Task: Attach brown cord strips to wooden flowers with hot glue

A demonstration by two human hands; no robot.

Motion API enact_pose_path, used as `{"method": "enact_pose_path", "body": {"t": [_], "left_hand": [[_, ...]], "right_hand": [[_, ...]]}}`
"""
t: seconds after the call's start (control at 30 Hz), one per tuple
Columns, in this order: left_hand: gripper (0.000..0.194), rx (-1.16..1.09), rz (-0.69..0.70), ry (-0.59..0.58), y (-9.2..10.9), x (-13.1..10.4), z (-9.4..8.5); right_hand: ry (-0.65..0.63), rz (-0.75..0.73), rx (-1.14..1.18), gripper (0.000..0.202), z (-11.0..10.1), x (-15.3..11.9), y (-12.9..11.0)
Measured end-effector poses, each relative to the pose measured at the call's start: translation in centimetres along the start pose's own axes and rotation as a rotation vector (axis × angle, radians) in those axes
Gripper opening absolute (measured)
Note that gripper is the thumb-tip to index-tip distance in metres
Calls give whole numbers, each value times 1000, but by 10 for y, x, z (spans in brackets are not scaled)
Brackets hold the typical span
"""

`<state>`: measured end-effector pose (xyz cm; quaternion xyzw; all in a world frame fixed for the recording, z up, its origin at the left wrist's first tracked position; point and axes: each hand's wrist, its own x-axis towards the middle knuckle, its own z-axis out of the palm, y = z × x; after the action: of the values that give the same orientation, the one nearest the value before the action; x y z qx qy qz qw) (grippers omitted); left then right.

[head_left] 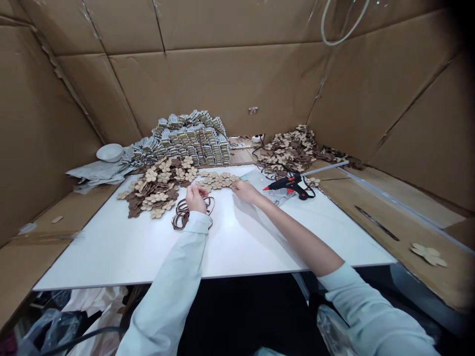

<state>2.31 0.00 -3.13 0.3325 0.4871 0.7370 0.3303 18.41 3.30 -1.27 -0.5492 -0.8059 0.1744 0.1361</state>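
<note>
My left hand [196, 198] is over the white board, its fingers curled together beside a loose coil of brown cord [180, 215]. Whether the cord runs into those fingers is hidden. At the right end of a group of beige felt-like flowers [217, 181], my right hand [244, 191] is closed in a pinch. What it holds, if anything, is too small to make out. The flowers lie flat in rows between and just beyond both hands. To the left is a heap of beige and brown flower shapes [159, 185].
A black glue gun [287, 185] with an orange tip rests right of my right hand, on a clear plastic bag [256, 177]. Stacked silvery-edged pieces [193, 141] and another flower pile [291, 148] stand behind. A white bowl [110, 152] is far left. Cardboard walls [237, 84] enclose the white board [252, 247].
</note>
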Motion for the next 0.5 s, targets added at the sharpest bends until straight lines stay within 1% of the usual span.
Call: {"method": "enact_pose_path", "body": {"t": [0.1, 0.17, 0.23, 0.3, 0.37, 0.4, 0.43, 0.5], "left_hand": [[38, 112, 3, -31, 3, -4, 0], [43, 238, 12, -75, 4, -6, -1], [46, 384, 38, -125, 4, -7, -1], [40, 533, 103, -186, 3, -8, -1], [21, 667, 197, -234, 0, -9, -1], [13, 725, 237, -253, -2, -9, -1], [17, 775, 264, -274, -4, -10, -1], [32, 857, 281, -337, -8, -11, 0]], "right_hand": [[13, -18, -64, 31, 14, 6, 3], [10, -28, -97, 31, 13, 4, 5], [-33, -38, -147, 27, 6, -2, 7], [-102, -48, -198, 25, -4, -9, 9], [-123, -47, -222, 23, -12, -14, 10], [-98, -41, -226, 22, -14, -15, 10], [-59, -34, -231, 23, -15, -14, 9], [25, -38, -248, 27, -10, -10, 5]]}}
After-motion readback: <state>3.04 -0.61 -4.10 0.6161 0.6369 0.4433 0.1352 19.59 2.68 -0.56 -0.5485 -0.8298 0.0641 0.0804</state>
